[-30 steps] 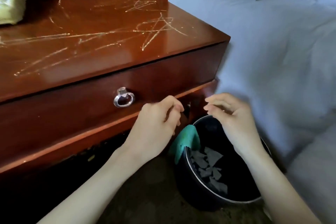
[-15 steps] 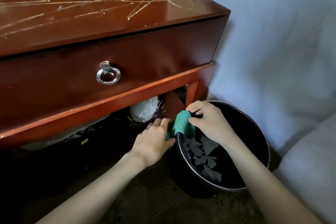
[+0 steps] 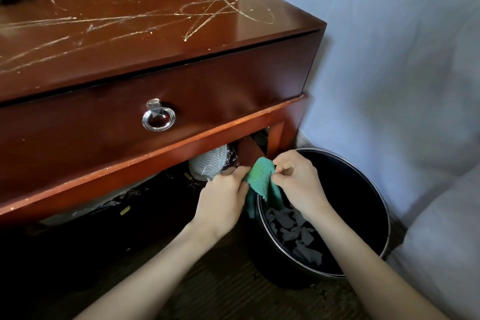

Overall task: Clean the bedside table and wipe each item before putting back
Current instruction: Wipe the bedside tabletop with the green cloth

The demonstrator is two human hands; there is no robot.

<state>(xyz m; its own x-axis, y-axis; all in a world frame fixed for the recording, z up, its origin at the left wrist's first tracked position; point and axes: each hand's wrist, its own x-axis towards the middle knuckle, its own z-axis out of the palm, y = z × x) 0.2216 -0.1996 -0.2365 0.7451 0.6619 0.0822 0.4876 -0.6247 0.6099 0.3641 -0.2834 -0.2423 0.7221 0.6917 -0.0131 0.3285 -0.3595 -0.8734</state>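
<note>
The red-brown bedside table [image 3: 161, 41] fills the upper left, its top marked with pale dusty streaks. A green cloth [image 3: 262, 176] hangs over the rim of a black waste bin [image 3: 374, 189] beside the table's front right leg. My left hand [image 3: 223, 197] grips the cloth's left side. My right hand [image 3: 298, 179] pinches its right side from above the bin. Both hands hold the cloth just clear of the leg.
The drawer front carries a silver ring handle [image 3: 159, 118]. A white wrapped item [image 3: 210, 163] lies under the table. Torn paper scraps [image 3: 293, 234] sit in the bin. A bed with white sheets [image 3: 389, 47] lies to the right, close behind the bin.
Both hands dropped from in front of the drawer to the bin's rim and took hold of the green cloth. Since half a second ago they have gathered it up a little.
</note>
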